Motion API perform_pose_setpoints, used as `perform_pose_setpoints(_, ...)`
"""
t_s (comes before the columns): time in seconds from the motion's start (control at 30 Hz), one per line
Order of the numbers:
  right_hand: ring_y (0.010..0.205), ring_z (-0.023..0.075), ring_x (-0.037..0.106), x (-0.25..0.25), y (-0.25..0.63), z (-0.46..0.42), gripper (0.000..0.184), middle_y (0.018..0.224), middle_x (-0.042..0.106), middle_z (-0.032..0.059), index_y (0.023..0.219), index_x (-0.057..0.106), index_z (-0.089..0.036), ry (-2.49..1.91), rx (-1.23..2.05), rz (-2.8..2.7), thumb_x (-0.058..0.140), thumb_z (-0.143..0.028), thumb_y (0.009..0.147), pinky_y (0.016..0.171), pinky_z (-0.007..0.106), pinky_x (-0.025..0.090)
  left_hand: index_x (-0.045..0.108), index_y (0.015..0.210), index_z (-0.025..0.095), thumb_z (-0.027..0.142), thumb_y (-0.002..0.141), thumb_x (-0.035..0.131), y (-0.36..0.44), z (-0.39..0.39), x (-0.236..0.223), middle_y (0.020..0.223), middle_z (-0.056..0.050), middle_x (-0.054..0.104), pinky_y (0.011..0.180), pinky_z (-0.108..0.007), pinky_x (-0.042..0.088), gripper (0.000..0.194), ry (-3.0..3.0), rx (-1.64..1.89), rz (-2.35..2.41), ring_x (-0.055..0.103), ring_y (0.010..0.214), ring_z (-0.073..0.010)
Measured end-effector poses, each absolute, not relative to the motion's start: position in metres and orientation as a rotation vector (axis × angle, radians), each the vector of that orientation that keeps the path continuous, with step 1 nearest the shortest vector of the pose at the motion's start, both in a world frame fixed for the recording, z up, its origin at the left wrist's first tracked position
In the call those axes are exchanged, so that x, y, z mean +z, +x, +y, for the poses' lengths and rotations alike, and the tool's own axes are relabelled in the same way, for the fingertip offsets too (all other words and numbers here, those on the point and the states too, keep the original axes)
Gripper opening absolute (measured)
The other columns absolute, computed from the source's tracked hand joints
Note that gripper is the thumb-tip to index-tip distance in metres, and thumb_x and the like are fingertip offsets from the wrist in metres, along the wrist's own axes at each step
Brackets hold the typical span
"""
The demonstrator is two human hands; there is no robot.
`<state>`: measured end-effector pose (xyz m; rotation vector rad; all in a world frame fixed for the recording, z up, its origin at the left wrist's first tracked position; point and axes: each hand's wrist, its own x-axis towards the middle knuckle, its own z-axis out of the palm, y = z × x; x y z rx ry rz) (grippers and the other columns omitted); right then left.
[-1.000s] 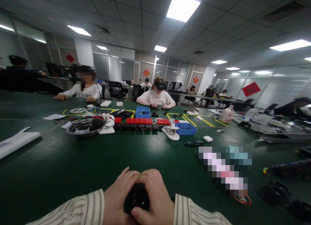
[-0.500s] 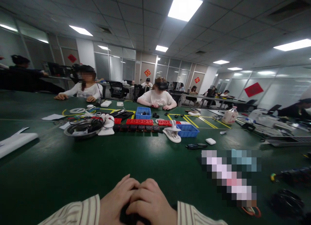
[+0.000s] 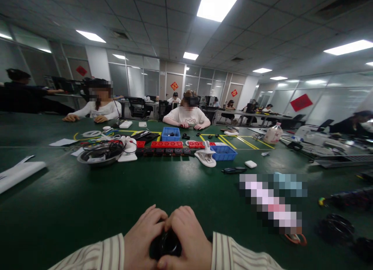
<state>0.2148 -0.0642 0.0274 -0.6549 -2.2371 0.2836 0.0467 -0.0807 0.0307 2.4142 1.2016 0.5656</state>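
A glossy black rounded object (image 3: 172,243) is between my two hands at the bottom middle of the head view. My left hand (image 3: 145,236) wraps round its left side, fingers curled over the far edge. On the opposite side my right hand (image 3: 190,234) grips it, with the thumb across its near face. The fingertips of both hands meet or nearly meet at the top. Much of the object is covered by the hands, so its exact kind cannot be made out. Green table surface (image 3: 101,200) surrounds them.
Across the table lie a metal bowl of cables (image 3: 99,156), red and black socket strips (image 3: 166,147), a white clip (image 3: 205,156) and blue bins (image 3: 224,152). Rightward are a white case (image 3: 250,164), a blurred-out pink item (image 3: 269,202) and a black coil (image 3: 336,227). Co-workers sit opposite.
My hands have parted slightly at the near side, and more of the black object shows between them. My right thumb now lies across it. The camera view has shifted a little.
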Motion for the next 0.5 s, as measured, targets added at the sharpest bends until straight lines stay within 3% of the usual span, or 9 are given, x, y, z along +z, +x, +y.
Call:
perform_pose_setpoints(0.13,0.076,0.0168,0.051,0.023,0.216,-0.060,0.038,0.079,0.057,0.0030,0.083,0.050,-0.019,-0.487,0.260,-2.324,0.036,-0.054,0.087,0.069,0.032,0.038,0.061,0.083,0.021,0.023,0.052,0.075,0.045,-0.077,0.035,0.097,-0.004,0.053,0.096,-0.047,0.038,0.034,2.402,0.520,1.119,0.052,0.092,-0.0259)
perform_pose_setpoints(0.2,0.079,0.0156,0.053,0.024,0.217,-0.057,0.022,0.083,0.062,0.0013,0.087,0.049,-0.020,-0.315,0.221,-2.377,0.041,-0.040,0.088,0.072,0.031,0.039,0.063,0.078,0.021,0.029,0.055,0.076,0.044,-0.076,0.037,0.099,-0.004,0.051,0.086,-0.039,0.046,0.028,2.356,0.487,1.094,0.051,0.094,-0.0260)
perform_pose_setpoints(0.27,0.082,0.0146,0.055,0.026,0.218,-0.054,0.014,0.088,0.065,-0.0006,0.091,0.048,-0.022,-0.173,0.201,-2.398,0.038,-0.032,0.091,0.076,0.032,0.039,0.063,0.078,0.022,0.037,0.058,0.077,0.042,-0.075,0.035,0.100,-0.003,0.051,0.090,-0.042,0.044,0.028,2.340,0.460,1.099,0.051,0.095,-0.0260)
perform_pose_setpoints(0.33,0.087,0.0148,0.056,0.031,0.219,-0.053,0.021,0.092,0.066,-0.0002,0.097,0.047,-0.022,-0.104,0.216,-2.368,0.029,-0.033,0.095,0.082,0.032,0.039,0.063,0.090,0.023,0.043,0.060,0.076,0.040,-0.075,0.029,0.103,-0.004,0.054,0.101,-0.050,0.034,0.038,2.367,0.489,1.118,0.052,0.099,-0.0270)
perform_pose_setpoints(0.4,0.094,0.0162,0.055,0.037,0.221,-0.054,0.034,0.098,0.065,0.0027,0.104,0.047,-0.021,-0.121,0.252,-2.317,0.021,-0.042,0.097,0.085,0.033,0.039,0.055,0.111,0.024,0.049,0.061,0.075,0.035,-0.075,0.018,0.111,-0.006,0.055,0.107,-0.056,0.023,0.059,2.414,0.569,1.123,0.050,0.106,-0.0295)
perform_pose_setpoints(0.5,0.098,0.0184,0.054,0.042,0.225,-0.056,0.046,0.104,0.060,0.0069,0.112,0.045,-0.019,-0.271,0.349,-2.256,0.021,-0.054,0.095,0.085,0.034,0.040,0.041,0.128,0.022,0.055,0.060,0.073,0.030,-0.076,0.004,0.123,-0.010,0.051,0.108,-0.058,0.020,0.082,2.484,0.663,1.111,0.047,0.113,-0.0332)
